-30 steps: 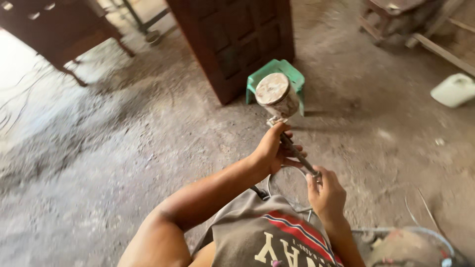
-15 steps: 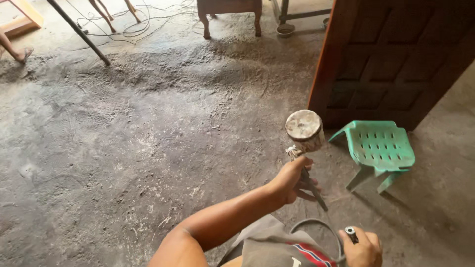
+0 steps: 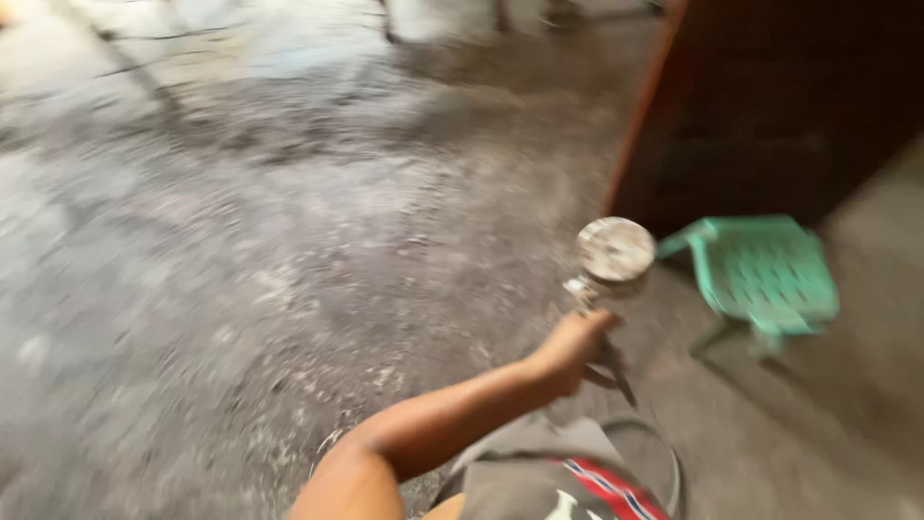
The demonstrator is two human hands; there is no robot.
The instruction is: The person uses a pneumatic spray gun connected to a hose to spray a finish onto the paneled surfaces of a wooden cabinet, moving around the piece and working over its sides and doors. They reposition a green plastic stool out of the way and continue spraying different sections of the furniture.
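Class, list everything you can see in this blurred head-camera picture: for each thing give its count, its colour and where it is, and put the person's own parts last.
Spray gun: one, grey metal with a round pale cup on top, centre right, gripped at the handle.
Hose: one, dark, looping below the gun near the bottom edge.
Plastic stool: one, green, on the floor at right.
Wooden panel: one, dark brown, standing upper right behind the stool.
Floor: grey, dusty concrete, filling the left and middle.
Shirt: one, grey with a red stripe, bottom centre.
Left hand: one, closed on the spray gun.
Right hand: out of view.
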